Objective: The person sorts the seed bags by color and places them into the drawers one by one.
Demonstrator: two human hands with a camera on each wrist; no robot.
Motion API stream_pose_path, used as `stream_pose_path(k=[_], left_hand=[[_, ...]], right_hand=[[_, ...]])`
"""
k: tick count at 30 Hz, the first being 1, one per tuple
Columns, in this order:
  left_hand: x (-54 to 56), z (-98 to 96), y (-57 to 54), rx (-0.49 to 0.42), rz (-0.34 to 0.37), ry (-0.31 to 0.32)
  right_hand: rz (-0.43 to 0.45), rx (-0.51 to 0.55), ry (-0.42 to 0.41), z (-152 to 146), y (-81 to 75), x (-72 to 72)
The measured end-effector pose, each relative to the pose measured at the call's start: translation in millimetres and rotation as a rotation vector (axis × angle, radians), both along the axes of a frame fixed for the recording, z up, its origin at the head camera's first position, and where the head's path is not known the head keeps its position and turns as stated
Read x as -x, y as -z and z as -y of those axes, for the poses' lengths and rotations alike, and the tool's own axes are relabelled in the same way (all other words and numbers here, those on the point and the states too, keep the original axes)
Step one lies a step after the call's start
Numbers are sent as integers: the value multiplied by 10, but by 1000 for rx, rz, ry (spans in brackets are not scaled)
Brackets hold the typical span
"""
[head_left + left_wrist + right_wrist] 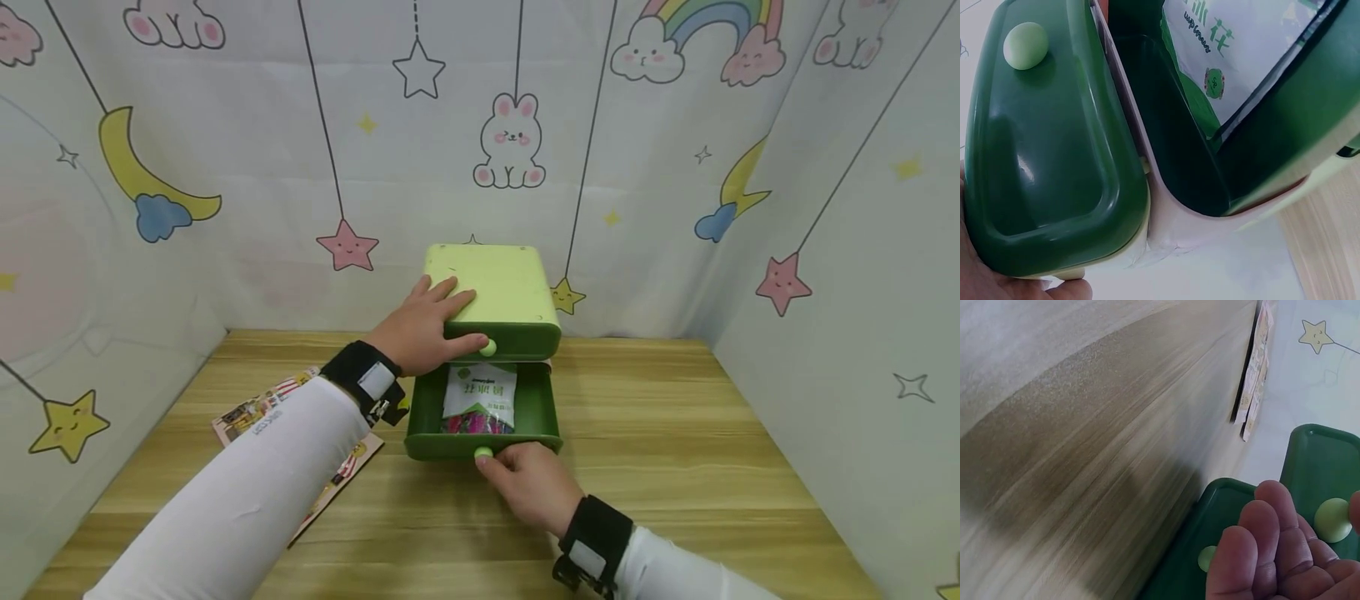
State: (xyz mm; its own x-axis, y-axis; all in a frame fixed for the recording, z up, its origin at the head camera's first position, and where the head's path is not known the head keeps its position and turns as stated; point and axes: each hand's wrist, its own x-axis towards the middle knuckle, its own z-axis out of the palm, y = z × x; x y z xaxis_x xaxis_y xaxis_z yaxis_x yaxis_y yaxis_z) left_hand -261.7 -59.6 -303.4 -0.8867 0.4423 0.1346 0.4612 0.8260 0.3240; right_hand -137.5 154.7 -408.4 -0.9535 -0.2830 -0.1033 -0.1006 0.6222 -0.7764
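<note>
A small cabinet with a pale yellow-green top and green drawers stands on the table. Its upper drawer front is closed. Below it a green drawer stands pulled out, with a white-and-green printed packet inside. My left hand rests on the cabinet's top left side, fingers spread, thumb along the front by the upper knob. With thumb and fingers my right hand pinches the open drawer's round knob. Another pale knob shows lower down in the right wrist view.
Flat printed sheets or booklets lie on the wooden table at left, partly hidden by my left sleeve. A printed cloth backdrop rises behind the table and along both sides.
</note>
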Motion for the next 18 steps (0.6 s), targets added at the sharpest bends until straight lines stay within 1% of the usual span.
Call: stream_pose_path(k=[8, 14, 18], left_hand=[[-47, 1, -19, -4, 5, 10], [-66, -2, -25, -1, 0, 14], [-79, -6, -7, -2, -5, 10]], right_hand=[[-11, 2, 10, 24, -32, 3], [-2, 7, 16, 27, -55, 48], [-18, 2, 19, 22, -38, 100]])
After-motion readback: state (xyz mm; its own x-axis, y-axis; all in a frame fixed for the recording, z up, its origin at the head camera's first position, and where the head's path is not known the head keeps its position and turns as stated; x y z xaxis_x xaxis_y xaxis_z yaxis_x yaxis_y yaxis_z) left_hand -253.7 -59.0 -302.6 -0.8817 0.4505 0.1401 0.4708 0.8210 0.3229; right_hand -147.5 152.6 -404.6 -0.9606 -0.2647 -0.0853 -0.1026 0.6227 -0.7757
